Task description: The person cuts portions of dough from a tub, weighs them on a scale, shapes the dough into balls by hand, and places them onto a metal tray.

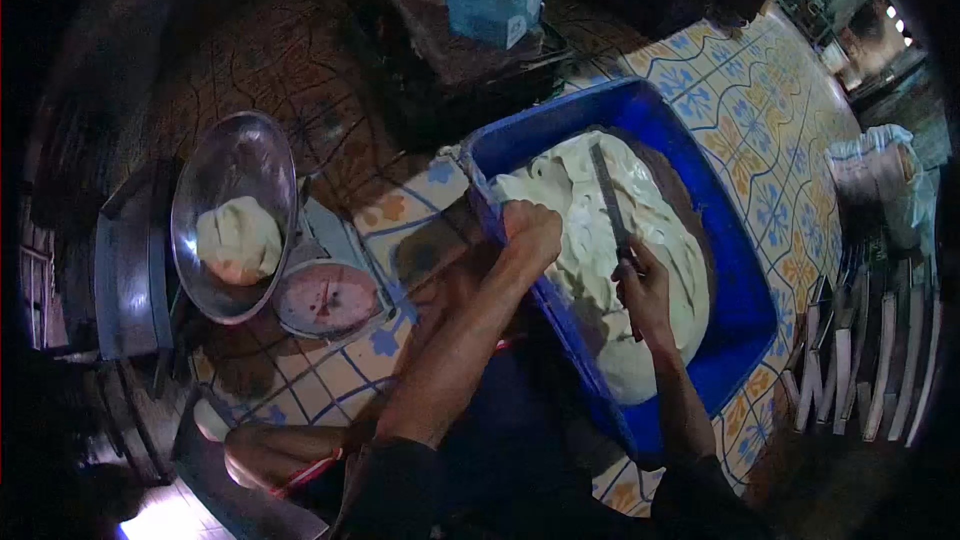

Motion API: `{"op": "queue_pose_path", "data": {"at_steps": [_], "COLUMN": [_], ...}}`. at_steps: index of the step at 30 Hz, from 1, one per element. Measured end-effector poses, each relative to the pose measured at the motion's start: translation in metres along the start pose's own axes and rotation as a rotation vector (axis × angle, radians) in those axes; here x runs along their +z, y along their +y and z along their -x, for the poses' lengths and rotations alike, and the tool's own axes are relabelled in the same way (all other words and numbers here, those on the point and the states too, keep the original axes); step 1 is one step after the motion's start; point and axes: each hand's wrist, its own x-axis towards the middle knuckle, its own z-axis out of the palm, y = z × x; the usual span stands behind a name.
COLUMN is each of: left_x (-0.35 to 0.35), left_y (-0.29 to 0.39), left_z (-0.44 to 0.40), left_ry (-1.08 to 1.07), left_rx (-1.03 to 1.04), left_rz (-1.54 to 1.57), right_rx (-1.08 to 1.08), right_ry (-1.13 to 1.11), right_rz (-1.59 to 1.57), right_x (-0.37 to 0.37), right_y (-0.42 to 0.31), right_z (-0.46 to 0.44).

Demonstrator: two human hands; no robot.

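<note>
Knife in hand, right over the big dough!
The right hand's (645,292) fingers gripped the knife (611,202), blade toward twelve; the left hand's (533,232) curled at the dough's (672,270) ten o'clock, grip hidden, couldn't tell. That dough filled the blue tub (738,335) at three; a metal bowl (240,152) sat at nine.

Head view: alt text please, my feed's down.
The right hand holds a long blade over pale dough in a blue tub; the left hand is curled at the dough's left edge. To the left: a dial scale and a metal bowl holding a dough lump.
</note>
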Motion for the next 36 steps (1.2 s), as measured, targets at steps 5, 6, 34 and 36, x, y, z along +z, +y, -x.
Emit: {"op": "queue_pose_path", "data": {"at_steps": [5,6,34,36], "left_x": [-0.023,-0.026,-0.145,-0.128], "left_y": [0.003,0.003,-0.213,-0.201], "left_z": [0.021,0.022,0.286,0.301], "left_ry": [0.044,0.044,0.981,1.140], "left_rx": [0.017,-0.070,-0.858,-0.766], "left_rz": [0.217,0.358,-0.114,0.126], "right_rx": [-0.162,-0.261,-0.226,-0.273], "right_ry": [-0.118,-0.207,-0.188,-0.197], "right_rz": [0.206,0.212,0.233,0.231], "right_x": [0.032,0.043,0.049,0.048], "right_y": [0.004,0.014,0.014,0.015], "right_z": [-0.057,-0.063,0.040,0.045]}}
